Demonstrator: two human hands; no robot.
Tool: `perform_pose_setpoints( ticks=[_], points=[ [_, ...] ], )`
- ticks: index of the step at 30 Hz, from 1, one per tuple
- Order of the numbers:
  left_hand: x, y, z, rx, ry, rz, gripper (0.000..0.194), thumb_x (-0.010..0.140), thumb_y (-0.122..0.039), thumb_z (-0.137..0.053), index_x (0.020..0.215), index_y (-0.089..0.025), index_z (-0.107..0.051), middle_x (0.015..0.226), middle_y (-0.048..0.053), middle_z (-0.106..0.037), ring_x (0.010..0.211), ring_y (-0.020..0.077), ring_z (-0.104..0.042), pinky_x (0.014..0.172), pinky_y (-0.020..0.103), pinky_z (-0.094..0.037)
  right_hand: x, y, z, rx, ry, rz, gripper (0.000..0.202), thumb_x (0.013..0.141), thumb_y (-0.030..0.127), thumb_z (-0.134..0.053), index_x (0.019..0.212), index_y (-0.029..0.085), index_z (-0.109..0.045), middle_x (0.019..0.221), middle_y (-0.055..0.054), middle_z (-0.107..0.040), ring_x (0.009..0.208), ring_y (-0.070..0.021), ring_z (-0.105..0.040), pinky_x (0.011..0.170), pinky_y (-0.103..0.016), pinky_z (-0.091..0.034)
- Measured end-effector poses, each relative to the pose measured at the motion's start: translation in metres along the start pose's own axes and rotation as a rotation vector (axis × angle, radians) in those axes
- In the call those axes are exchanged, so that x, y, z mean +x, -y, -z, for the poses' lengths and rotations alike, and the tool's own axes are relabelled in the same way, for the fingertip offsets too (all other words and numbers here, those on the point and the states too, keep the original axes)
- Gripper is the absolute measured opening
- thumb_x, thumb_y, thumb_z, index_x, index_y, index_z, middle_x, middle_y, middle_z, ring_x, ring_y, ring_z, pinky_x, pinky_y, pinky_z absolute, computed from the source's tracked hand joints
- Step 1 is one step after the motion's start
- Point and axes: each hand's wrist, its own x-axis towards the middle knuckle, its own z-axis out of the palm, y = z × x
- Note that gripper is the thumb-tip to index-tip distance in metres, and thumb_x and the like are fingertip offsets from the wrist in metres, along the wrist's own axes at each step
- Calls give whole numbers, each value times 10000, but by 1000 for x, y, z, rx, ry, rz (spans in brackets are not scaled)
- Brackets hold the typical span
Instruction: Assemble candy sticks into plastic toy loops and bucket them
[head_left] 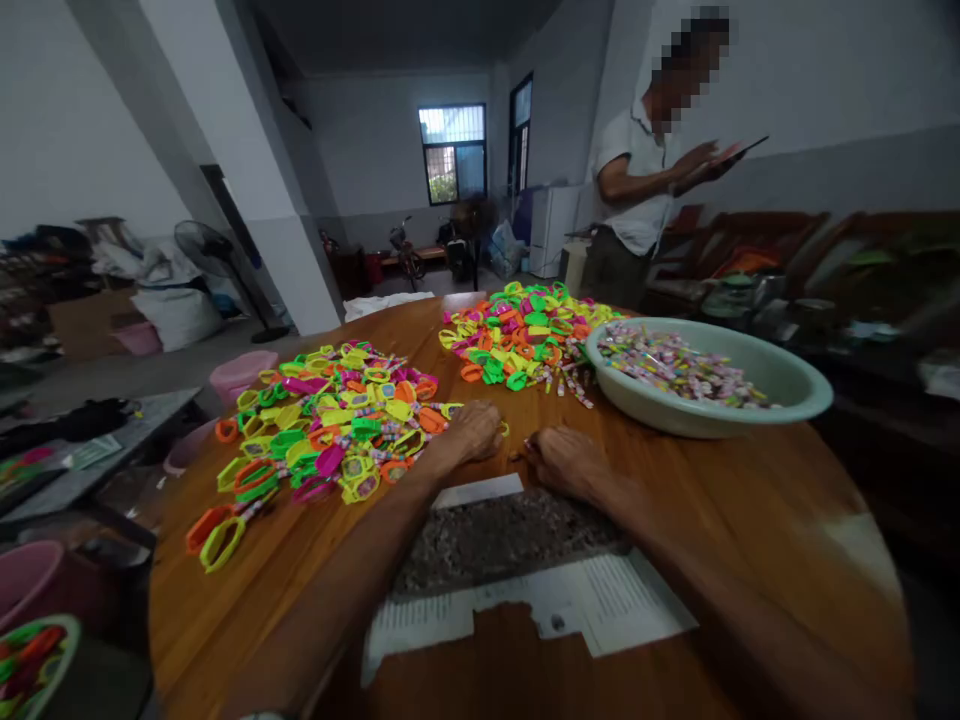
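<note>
My left hand (474, 430) is closed just above the table, at the right edge of a pile of bright plastic toy watches (364, 425). A bit of a yellow plastic piece (505, 429) shows at its fingertips; the rest is hidden. To the right, my right hand (566, 460) has its fingers pinched together, with something small and dark at their tips that I cannot make out. A rough dark stone slab (510, 540) lies below both hands on sheets of printed paper (630, 600). Several toy watches have patterned candy-like tubes attached.
A second pile of toy watches (525, 330) lies at the back of the round wooden table (750, 520). The pale green basin (697, 425) at right holds many small wrapped tubes. Behind it stands a person (630, 190) holding a tablet. Pink tubs (244, 375) are at left.
</note>
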Motion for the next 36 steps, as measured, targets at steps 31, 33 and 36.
perform_pose_setpoints(
  ticks=[31,33,36],
  points=[
    [-101,-42,-3,-717,30,-21,303,847,-246,-592,1138,-160,-594,1006,41,-663,891,166,-602,782,267,-480,-90,-16,4,508,-193,321,229,960,248,-442,774,179,-558,755,-36,-565,703,-153,-510,631,-273,-331],
    [-101,-43,-7,-736,26,-10,301,866,-321,-600,1126,-169,-602,989,33,-657,870,162,-596,763,261,-475,-90,-16,3,524,-189,334,231,968,253,-436,798,176,-572,752,-34,-552,716,-159,-511,645,-276,-342],
    [-101,-42,-11,-716,-6,-23,306,880,-353,-600,1134,-182,-611,1017,34,-656,895,169,-597,779,269,-469,-89,-16,3,535,-168,347,228,973,266,-441,835,174,-597,757,-36,-542,736,-169,-514,651,-281,-351]
  ],
)
